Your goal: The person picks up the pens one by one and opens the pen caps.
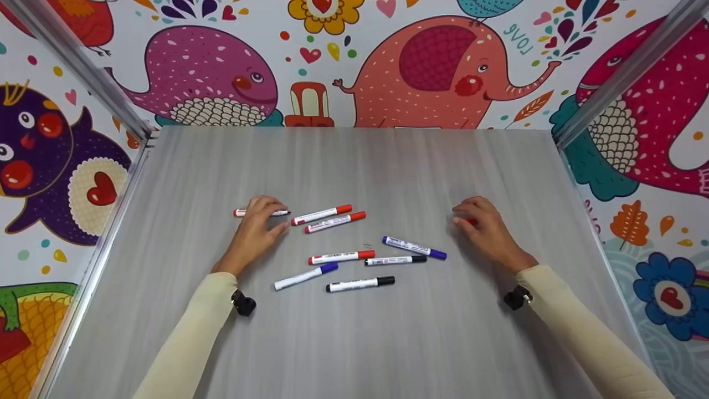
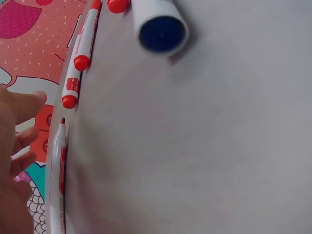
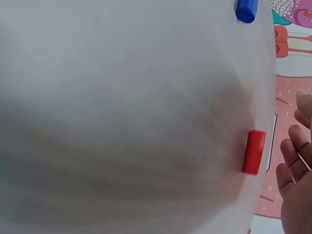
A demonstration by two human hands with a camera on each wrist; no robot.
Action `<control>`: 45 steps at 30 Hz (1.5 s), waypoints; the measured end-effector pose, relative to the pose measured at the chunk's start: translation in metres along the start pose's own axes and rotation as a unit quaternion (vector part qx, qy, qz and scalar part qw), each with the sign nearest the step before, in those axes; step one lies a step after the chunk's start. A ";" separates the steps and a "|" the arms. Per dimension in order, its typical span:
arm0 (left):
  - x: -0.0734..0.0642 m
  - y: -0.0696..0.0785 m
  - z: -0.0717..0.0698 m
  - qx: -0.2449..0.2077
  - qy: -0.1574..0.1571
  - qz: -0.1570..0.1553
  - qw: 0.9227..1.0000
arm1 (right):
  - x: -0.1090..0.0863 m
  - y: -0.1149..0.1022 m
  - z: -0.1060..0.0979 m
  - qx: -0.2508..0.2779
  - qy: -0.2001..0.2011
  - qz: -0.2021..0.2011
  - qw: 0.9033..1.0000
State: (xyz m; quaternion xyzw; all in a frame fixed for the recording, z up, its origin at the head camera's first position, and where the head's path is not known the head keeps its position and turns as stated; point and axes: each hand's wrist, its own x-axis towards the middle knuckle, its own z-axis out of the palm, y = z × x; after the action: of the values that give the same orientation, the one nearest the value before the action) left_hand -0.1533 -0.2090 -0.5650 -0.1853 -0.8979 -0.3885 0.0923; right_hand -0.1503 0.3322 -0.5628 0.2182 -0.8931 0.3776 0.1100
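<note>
My left hand (image 1: 253, 235) hovers over an uncapped red marker (image 2: 57, 180), which lies on the table with its tip bare. In the left wrist view the fingers are loosely bent and stand apart from the marker. On the other side my right hand (image 1: 490, 235) is above a red marker cap (image 3: 254, 152) lying on the tabletop. A gap shows between its relaxed fingers and the cap in the right wrist view. Two capped red markers, one of them this upper marker (image 1: 321, 215), lie just right of the left hand.
Between the hands lie another red marker (image 1: 340, 257), a blue marker (image 1: 412, 247), a blue-capped white marker (image 1: 304, 277) and two black markers, the nearer black marker (image 1: 360, 284) lying lowest. A patterned wall (image 1: 221, 72) and metal posts edge the grey table (image 1: 354, 166).
</note>
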 end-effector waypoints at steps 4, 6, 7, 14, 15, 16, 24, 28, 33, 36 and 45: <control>0.003 -0.004 0.010 -0.005 0.013 0.034 0.999 | 0.003 -0.006 0.005 0.000 -0.011 0.009 1.000; 0.006 -0.007 0.016 -0.008 0.022 0.056 0.998 | 0.003 -0.007 0.007 0.002 -0.017 0.014 1.000; 0.008 -0.007 0.018 -0.008 0.022 0.064 0.998 | 0.002 -0.008 0.007 0.001 -0.019 0.015 1.000; 0.016 0.010 0.023 0.017 -0.030 0.063 0.997 | 0.001 -0.012 0.012 -0.005 -0.025 0.002 1.000; 0.016 0.012 0.023 0.026 -0.037 0.057 0.997 | 0.001 -0.013 0.013 -0.003 -0.027 -0.002 1.000; 0.016 0.014 0.024 0.033 -0.045 0.050 0.997 | 0.001 -0.013 0.014 -0.002 -0.028 -0.003 1.000; 0.018 0.014 0.030 0.055 -0.058 0.033 0.996 | 0.001 -0.014 0.020 -0.012 -0.028 -0.040 0.999; 0.020 0.013 0.033 0.049 -0.053 0.035 0.997 | 0.001 -0.016 0.023 -0.013 -0.031 -0.035 0.999; 0.021 0.013 0.035 0.052 -0.058 0.024 0.997 | 0.003 -0.021 0.029 -0.005 -0.045 -0.024 0.999; 0.021 0.012 0.036 0.059 -0.058 0.022 0.996 | 0.005 -0.024 0.033 -0.003 -0.055 -0.016 0.998; 0.020 0.000 0.044 0.026 -0.014 0.020 0.999 | 0.010 -0.034 0.042 0.035 -0.079 0.023 0.996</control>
State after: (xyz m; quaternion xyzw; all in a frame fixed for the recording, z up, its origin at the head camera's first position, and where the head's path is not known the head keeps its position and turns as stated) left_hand -0.1730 -0.1712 -0.5891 -0.2058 -0.9050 -0.3608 0.0922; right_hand -0.1444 0.2776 -0.5664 0.2309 -0.8899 0.3926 0.0226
